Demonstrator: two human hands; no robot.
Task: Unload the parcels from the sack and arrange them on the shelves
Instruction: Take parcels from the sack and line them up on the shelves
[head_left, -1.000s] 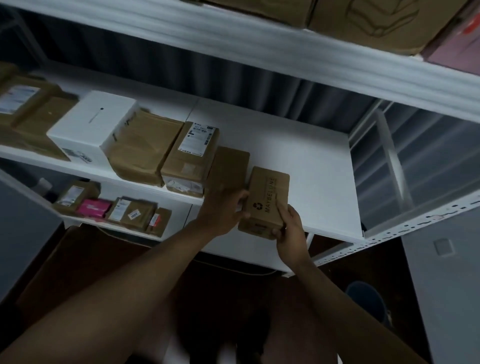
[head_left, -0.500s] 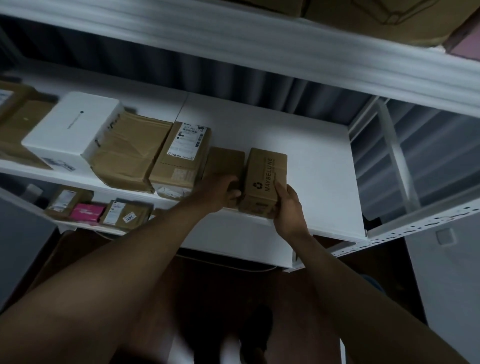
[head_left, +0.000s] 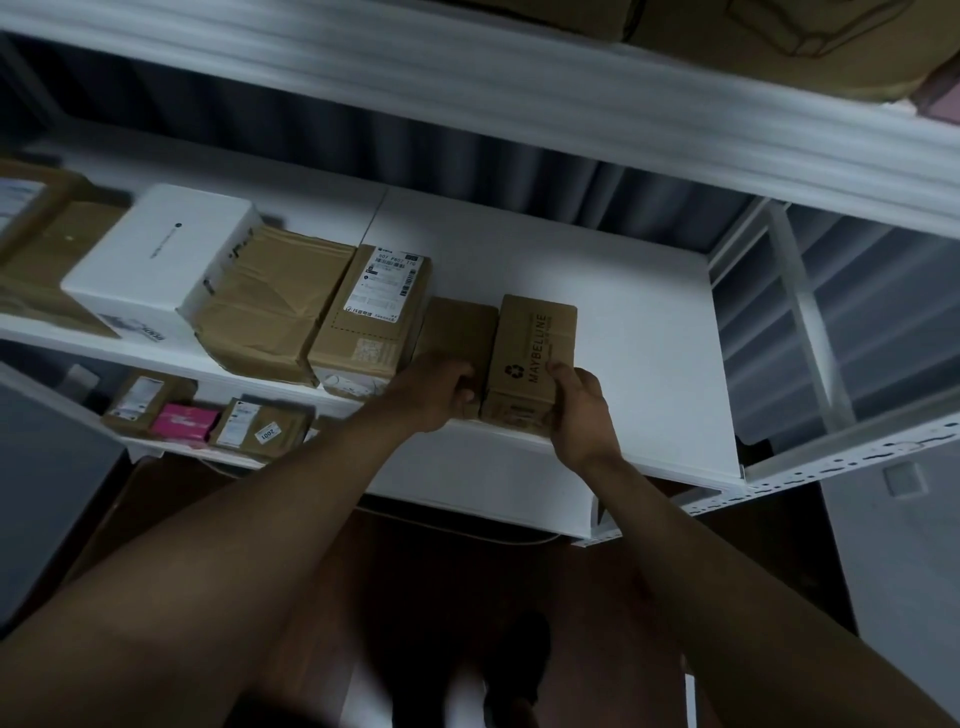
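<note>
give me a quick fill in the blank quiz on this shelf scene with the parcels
1. The brown box that the right hand holds is printed with the word ____.
2. On the lower shelf, the parcel lying between two brown ones is ____ in colour.
3. The big box with no brown on it, left on the middle shelf, is ____.
4. The left hand rests on a plain brown parcel just ____ of the printed box.

Missing words: MAYBELLINE; pink; white; left

Matt brown cardboard box (head_left: 535, 358) and taped cardboard parcels (head_left: 270, 306) sit on a smooth white-painted shelf (head_left: 649, 338).
</note>
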